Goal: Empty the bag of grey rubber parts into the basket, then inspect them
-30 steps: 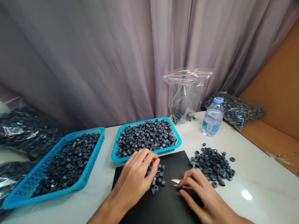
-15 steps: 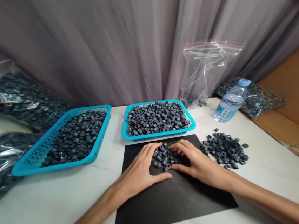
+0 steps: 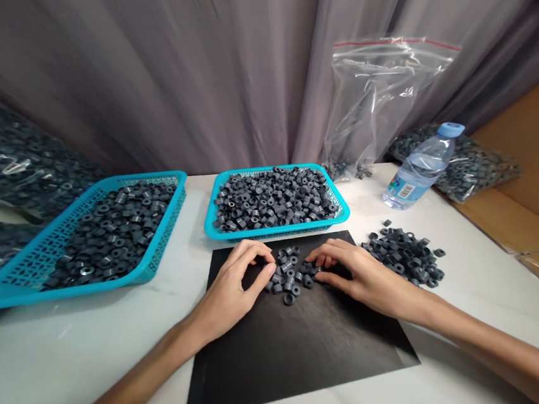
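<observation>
A small loose pile of dark grey plastic rings (image 3: pixel 287 275) lies on the black mat (image 3: pixel 293 352), between my two hands. At its left edge is my left hand (image 3: pixel 239 284), fingers curved and thumb a little apart from the index finger, with nothing visible in its grasp. My right hand (image 3: pixel 352 270) rests at the pile's right edge, thumb and fingers apart around a few rings. Its curled fingertips partly hide those rings. Some rings stand on end, while others lie on their sides.
Two blue baskets (image 3: pixel 279 231) (image 3: pixel 129 280) hold many similar rings. Right of the mat lies another ring heap (image 3: pixel 405 255), with a water bottle (image 3: pixel 421 171) behind it. A clear zip bag (image 3: pixel 369 106) stands at the back. Filled bags (image 3: pixel 476 169) (image 3: pixel 21 156) sit at both sides.
Both hands have drawn apart from the closer cupping around the pile. The rings between them are more spread out. The camera view has shifted slightly.
</observation>
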Available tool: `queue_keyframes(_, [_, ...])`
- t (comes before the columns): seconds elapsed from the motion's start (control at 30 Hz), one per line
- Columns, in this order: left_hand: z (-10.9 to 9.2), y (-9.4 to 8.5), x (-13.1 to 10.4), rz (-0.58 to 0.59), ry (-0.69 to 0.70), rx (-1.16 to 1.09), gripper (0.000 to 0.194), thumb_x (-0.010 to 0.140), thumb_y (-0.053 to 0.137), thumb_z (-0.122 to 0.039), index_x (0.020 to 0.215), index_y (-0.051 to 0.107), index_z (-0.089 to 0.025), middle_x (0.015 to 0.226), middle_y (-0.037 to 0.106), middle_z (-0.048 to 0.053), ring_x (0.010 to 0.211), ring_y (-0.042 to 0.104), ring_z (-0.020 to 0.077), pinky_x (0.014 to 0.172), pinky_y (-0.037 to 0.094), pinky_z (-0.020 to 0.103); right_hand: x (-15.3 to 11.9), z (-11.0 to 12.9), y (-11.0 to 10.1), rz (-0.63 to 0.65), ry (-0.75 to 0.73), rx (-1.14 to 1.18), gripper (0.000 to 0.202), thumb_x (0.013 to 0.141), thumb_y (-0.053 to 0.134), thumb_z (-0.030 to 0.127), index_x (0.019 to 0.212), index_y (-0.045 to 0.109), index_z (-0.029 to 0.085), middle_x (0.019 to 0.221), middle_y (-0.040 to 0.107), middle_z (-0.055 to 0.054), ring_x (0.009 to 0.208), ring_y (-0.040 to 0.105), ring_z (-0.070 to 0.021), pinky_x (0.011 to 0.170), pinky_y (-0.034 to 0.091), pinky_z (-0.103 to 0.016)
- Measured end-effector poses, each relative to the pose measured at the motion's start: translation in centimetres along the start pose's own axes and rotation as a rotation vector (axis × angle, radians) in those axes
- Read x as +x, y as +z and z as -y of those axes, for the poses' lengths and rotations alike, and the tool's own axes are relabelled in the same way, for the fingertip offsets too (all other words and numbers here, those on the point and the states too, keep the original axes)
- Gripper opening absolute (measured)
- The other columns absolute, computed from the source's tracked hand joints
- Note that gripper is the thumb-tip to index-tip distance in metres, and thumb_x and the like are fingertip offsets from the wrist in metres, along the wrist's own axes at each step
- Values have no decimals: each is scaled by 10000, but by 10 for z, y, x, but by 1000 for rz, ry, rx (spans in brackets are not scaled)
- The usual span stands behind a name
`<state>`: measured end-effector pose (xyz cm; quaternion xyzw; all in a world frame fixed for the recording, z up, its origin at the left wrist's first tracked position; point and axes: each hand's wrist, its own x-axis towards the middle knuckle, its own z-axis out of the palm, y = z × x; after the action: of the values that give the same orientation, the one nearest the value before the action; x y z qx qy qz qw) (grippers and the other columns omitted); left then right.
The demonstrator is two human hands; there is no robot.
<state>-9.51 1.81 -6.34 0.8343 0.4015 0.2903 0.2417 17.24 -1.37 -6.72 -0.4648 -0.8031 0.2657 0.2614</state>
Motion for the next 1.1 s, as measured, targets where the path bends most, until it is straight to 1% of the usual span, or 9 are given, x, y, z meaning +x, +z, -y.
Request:
queue_keyframes(0.1, [-4,-1,-1,-32,46,45,109,1020,511,-265,974,605,-234,1116,623,47,1098,598,194,1003,466,358,0,2,-5,17,-15,2,145,1003,595,218,1140,635,239,1078,651,-47,1022,626,-196,921,536,-367])
queue_keyframes(0.2, [-8,0,-4,-56,143,160,55,964,612,-280,945,615,-229,1093,629,51,1079,598,216,986,458,379,1,3,-7,25,-39,-15,80,1008,586,220,1057,647,238,1075,639,-46,1027,620,-193,918,529,-357])
queue_keyframes(0.37, [-18,9,-11,-51,279,313,190,876,740,-355,967,625,-233,1115,654,61,1064,606,247,937,451,399,-1,4,-7,3,-45,-61,51,997,602,232,1013,651,234,1079,620,-59,1044,601,-212,896,533,-372])
queue_keyframes(0.5, [-30,25,-14,-69,238,376,221,903,714,-368,1052,619,-235,1141,649,68,1064,599,252,917,453,393,-2,5,-7,4,-42,-63,57,993,604,199,1036,624,232,1094,609,-58,1055,585,-214,911,525,-380])
queue_keyframes(0.63, [-34,35,-14,-51,226,410,238,924,689,-340,1119,606,-233,1185,629,71,1099,581,260,942,437,398,-3,5,-8,37,-86,-85,155,981,604,151,1109,592,238,1151,586,-55,1093,558,-214,934,514,-384])
queue_keyframes(0.73, [-32,33,-12,-38,193,373,290,883,734,-372,1086,582,-232,1173,616,62,1068,576,257,917,437,395,-4,5,-9,38,-116,-153,143,970,617,153,1086,613,238,1152,576,-64,1095,541,-231,927,513,-404])
queue_keyframes(0.9, [-31,25,-13,-44,149,330,339,833,772,-374,914,476,-229,1111,609,49,1020,573,243,871,437,386,-6,4,-10,28,-122,-198,69,972,615,175,1004,645,228,1139,580,-80,1063,536,-246,885,516,-417])
queue_keyframes(1.0, [-33,23,-17,-74,170,321,357,838,769,-368,869,442,-229,1082,623,52,1003,583,237,859,441,380,-6,7,-12,20,-137,-178,51,982,612,188,969,645,224,1108,603,-79,1032,550,-243,870,504,-408])
queue_keyframes(1.1, [-35,24,-21,-124,250,326,321,856,763,-383,922,493,-222,1042,656,56,979,606,233,851,452,376,-7,14,-14,3,-141,-95,34,980,634,203,954,643,223,1038,644,-65,991,573,-228,860,491,-386])
